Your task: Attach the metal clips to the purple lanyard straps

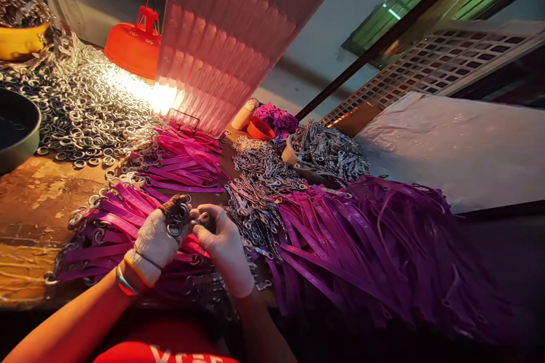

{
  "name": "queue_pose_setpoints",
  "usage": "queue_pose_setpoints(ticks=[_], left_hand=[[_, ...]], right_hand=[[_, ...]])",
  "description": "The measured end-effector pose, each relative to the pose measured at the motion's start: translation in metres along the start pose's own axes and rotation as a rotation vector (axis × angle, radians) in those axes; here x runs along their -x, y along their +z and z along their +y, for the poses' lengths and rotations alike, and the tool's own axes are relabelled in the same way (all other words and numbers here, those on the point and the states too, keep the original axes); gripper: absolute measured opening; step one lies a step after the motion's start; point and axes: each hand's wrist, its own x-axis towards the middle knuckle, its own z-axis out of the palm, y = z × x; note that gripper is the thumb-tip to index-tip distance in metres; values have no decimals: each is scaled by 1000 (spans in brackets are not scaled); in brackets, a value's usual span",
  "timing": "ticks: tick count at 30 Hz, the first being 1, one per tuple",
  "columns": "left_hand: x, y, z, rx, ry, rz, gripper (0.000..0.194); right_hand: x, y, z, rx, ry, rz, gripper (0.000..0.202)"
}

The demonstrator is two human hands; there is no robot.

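My left hand point(154, 244), in a knitted glove with dark, worn fingertips, is closed around several metal rings point(174, 230). Right beside it, my right hand point(227, 252) wears a thin white glove. Its thumb and forefinger pinch a small metal piece point(204, 218) against the left fingertips; its exact shape is partly hidden. Beneath both hands lies a pile of pink-purple straps point(113, 227), with metal rings on their left ends. Close to the right hand is a heap of small metal snap hooks point(255, 210).
Loose rings point(97, 108) are heaped at the left beside a dark round pan point(19, 130). A red lamp point(131, 45) hangs low near a ribbed plastic sheet point(230, 28). More purple straps point(353, 238) cover the right side, before a hook-filled container point(289, 150).
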Motion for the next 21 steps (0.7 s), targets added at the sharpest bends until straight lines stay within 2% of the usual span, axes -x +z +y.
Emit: queue_pose_setpoints(ticks=[3,6,9,13,17,21], left_hand=[[-6,-2,-3,-4,134,45,29],[-11,-8,-10,78,138,73,35],[-10,-12,-14,289,28,-13,50],[-4,-9,-7,467,-92,-164,40],[1,-7,4,426,-75,-258,40],[0,-7,11,302,-85,-297,34]], right_hand=[[-1,-9,-12,10,18,29,30],[-5,-16,-23,-21,50,11,31],[-13,-19,-29,-75,128,-69,30],[-24,-20,-28,-187,204,-151,32],[-26,-16,-23,-243,258,-221,33],[-23,-12,-15,-241,254,-211,26]])
